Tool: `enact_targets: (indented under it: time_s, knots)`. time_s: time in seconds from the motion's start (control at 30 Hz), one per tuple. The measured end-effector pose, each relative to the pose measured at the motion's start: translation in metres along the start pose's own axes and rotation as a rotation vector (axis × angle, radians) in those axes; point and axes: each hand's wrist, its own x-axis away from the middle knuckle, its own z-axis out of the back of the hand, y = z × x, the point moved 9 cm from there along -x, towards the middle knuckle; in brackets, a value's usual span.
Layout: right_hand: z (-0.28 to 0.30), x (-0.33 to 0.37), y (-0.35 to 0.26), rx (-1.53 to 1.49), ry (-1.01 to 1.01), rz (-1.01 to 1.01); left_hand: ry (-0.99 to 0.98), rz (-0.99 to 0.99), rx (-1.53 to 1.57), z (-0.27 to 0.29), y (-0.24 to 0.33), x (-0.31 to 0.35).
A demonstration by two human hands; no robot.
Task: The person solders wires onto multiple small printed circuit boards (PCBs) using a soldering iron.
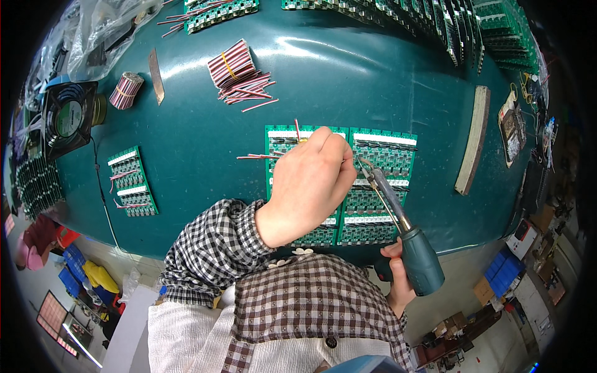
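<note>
My left hand [308, 186] is closed in a pinch above two green circuit boards, the left board [273, 133] and the right board [401, 158]. What lies between its fingertips is too small to make out. Short red-and-white wires [256, 156] stick out over the left board's edge beside this hand, and another wire [297, 128] points up at its top. My right hand [400, 283] grips the dark green handle of a soldering iron [423, 264]. The iron's metal tip reaches the right board's upper left, close to my left fingertips. Much of the left board is hidden under my left hand.
Beyond the boards lies a banded wire bundle [230, 65] with loose wires; another bundle [126, 91] stands near a black fan [68, 118]. A smaller wired board [134, 181] lies left. Stacked boards [435, 25] line the back. A wooden strip [472, 140] lies right.
</note>
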Motion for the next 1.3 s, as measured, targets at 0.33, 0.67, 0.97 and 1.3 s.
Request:
enact_targets:
  time_s: [0.33, 0.67, 0.97, 1.3]
  knots:
    - [-0.0004, 0.0009, -0.0001, -0.001, 0.022, -0.019, 0.001, 0.000, 0.004, -0.0004, -0.0001, -0.0001]
    - [-0.0011, -0.0008, -0.0027, 0.060, -0.005, 0.007, -0.004, 0.007, -0.008, -0.0007, -0.0003, 0.0003]
    - [-0.0015, -0.0007, -0.0023, 0.068, -0.017, 0.041, -0.014, 0.007, -0.023, -0.0016, -0.0004, 0.0004]
    - [0.0003, -0.0007, -0.0061, 0.038, -0.019, 0.058, -0.005, 0.009, -0.022, -0.0017, 0.0001, 0.0004]
